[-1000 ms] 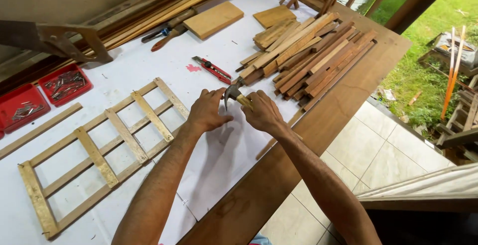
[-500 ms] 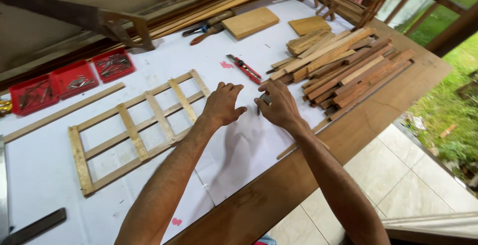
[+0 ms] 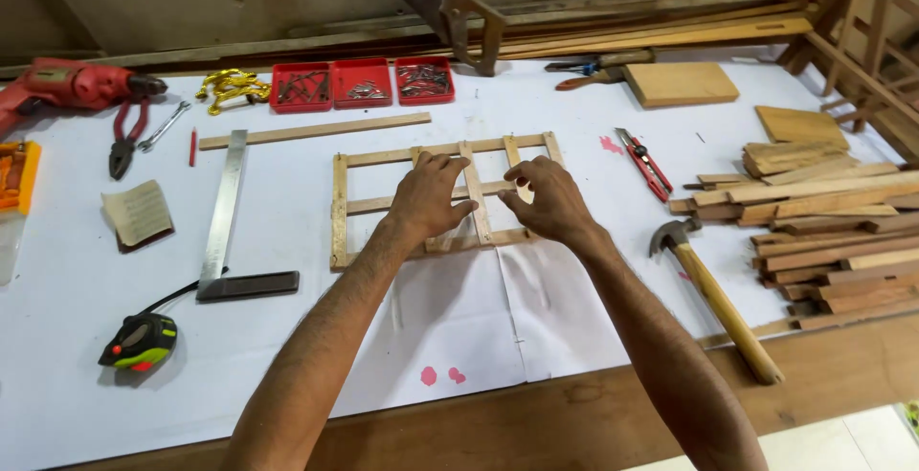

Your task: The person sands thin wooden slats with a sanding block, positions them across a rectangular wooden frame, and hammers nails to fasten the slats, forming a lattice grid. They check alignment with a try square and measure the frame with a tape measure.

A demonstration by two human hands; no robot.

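A small wooden lattice frame (image 3: 356,203) lies flat on the white-covered workbench (image 3: 287,356). My left hand (image 3: 426,198) rests over its middle slats with fingers spread. My right hand (image 3: 546,201) hovers over the frame's right part, fingers curled and apart, holding nothing. A claw hammer (image 3: 713,299) with a wooden handle lies on the bench just right of my right forearm.
A loose wooden strip (image 3: 316,131), steel square (image 3: 225,217), tape measure (image 3: 139,342) and sandpaper (image 3: 139,213) lie to the left. Red trays (image 3: 362,83), a handsaw (image 3: 440,2), a red drill (image 3: 67,83), pliers (image 3: 124,136) at the back. Red cutter (image 3: 643,163) and stacked wood slats (image 3: 823,232) at right.
The hammer has left my hands and lies on the bench at right. Both hands moved over the lattice frame. My view swung left, bringing the drill, square and tape measure into sight.
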